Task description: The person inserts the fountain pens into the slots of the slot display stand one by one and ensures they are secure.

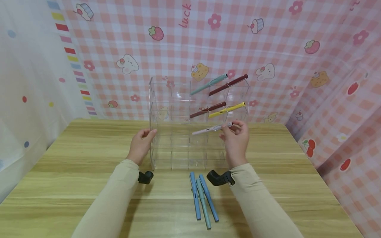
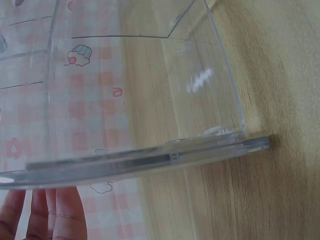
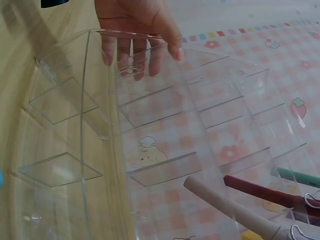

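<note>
A clear acrylic pen rack [image 1: 180, 130] stands upright on the table, divided into small compartments. At its left side panel, my left hand [image 1: 141, 145] grips the edge, thumb at the front and fingers along the outside. My right hand [image 1: 237, 140] pinches a pale pinkish-white pen [image 1: 208, 129] near its dark-tipped cap end. The pen slants into a middle-row compartment; its other end [image 3: 205, 189] shows in the right wrist view. Above it sit a dark red pen [image 1: 205, 110] and a yellow pen [image 1: 220, 112]. A teal pen [image 1: 205, 86] and another dark red pen [image 1: 226, 86] occupy the top row.
In front of the rack, a blue pen [image 1: 195, 198], a teal pen [image 1: 204, 206] and a second blue pen [image 1: 210, 200] lie side by side on the wooden table [image 1: 74, 191]. A pink checked cloth [image 1: 119, 36] hangs behind the rack.
</note>
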Demonstrator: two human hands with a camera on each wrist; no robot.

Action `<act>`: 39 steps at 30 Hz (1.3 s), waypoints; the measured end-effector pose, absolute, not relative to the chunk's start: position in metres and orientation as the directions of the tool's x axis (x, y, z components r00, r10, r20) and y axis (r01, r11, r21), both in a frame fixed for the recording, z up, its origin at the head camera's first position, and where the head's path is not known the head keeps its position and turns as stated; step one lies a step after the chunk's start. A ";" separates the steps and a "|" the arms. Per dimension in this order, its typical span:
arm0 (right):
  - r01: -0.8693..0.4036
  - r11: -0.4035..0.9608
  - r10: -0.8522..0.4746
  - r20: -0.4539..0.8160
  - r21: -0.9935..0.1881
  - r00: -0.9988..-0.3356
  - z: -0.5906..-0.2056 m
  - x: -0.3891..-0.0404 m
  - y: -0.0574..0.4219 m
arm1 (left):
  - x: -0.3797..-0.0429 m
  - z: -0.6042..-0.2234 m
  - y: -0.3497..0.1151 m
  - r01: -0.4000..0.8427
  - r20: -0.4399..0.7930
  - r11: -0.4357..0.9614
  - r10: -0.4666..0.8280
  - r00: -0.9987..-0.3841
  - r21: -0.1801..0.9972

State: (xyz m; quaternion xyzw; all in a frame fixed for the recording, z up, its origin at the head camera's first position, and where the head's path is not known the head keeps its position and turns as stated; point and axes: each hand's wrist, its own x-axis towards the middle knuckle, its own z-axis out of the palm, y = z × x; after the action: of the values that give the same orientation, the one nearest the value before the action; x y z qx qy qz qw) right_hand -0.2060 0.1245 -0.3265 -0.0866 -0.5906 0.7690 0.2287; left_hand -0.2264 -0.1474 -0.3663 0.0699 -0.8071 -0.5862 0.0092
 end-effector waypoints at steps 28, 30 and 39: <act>-0.219 -0.104 0.425 0.156 -0.970 -0.892 -0.344 -0.211 0.114 | -0.227 -0.367 -0.147 -0.105 -0.073 0.290 -0.121 -0.990 0.951; -0.225 -0.090 0.419 0.168 -0.970 -0.892 -0.344 -0.211 0.113 | -0.228 -0.367 -0.147 -0.108 -0.075 0.286 -0.124 -0.989 0.952; -0.219 -0.044 0.387 0.185 -0.975 -0.903 -0.346 -0.207 0.112 | -0.229 -0.368 -0.147 -0.115 -0.084 0.279 -0.120 -0.989 0.953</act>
State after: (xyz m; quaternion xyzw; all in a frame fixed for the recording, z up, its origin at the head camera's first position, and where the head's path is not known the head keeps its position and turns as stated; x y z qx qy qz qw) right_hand -0.2069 0.1121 -0.3459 -0.0637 -0.6584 0.7198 0.2105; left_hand -0.2285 -0.1473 -0.3677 0.0733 -0.7996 -0.5960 0.0020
